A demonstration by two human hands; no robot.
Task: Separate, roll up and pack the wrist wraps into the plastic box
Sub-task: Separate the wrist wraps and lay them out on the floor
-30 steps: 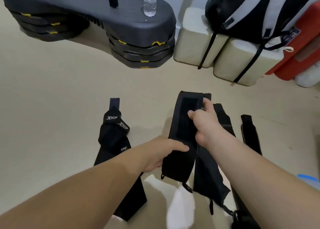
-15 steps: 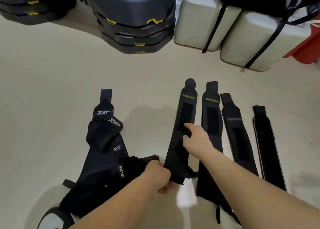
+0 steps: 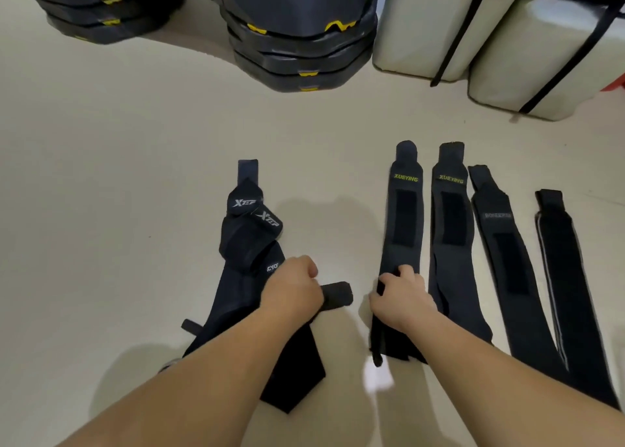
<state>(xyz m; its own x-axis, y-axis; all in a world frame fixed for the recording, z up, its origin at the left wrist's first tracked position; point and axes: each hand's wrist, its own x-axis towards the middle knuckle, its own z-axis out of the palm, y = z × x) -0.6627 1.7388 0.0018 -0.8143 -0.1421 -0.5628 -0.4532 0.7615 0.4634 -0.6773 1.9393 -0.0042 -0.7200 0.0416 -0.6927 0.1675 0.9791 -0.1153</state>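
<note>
Several black wrist wraps lie stretched out side by side on the beige floor at the right. My right hand (image 3: pixel 402 299) rests on the near part of the leftmost one, a XUEYING wrap (image 3: pixel 404 216), with fingers curled over its edge. Beside it lie a second XUEYING wrap (image 3: pixel 451 230), a third wrap (image 3: pixel 504 253) and a fourth wrap with a pale edge (image 3: pixel 564 277). To the left sits a tangled pile of black wraps (image 3: pixel 248 240) with XTEP labels. My left hand (image 3: pixel 292 289) grips a strap end (image 3: pixel 338 297) from that pile. No plastic box is in view.
A stack of dark step platforms (image 3: pixel 297 34) with yellow marks stands at the back centre, another stack (image 3: pixel 101 10) at the back left. Two pale blocks (image 3: pixel 422 30) with black bag straps hanging over them stand at the back right.
The wrap that my hands held has been laid flat beside the others. My left hand has moved left onto the pile and taken a strap end. The view has tilted down.
</note>
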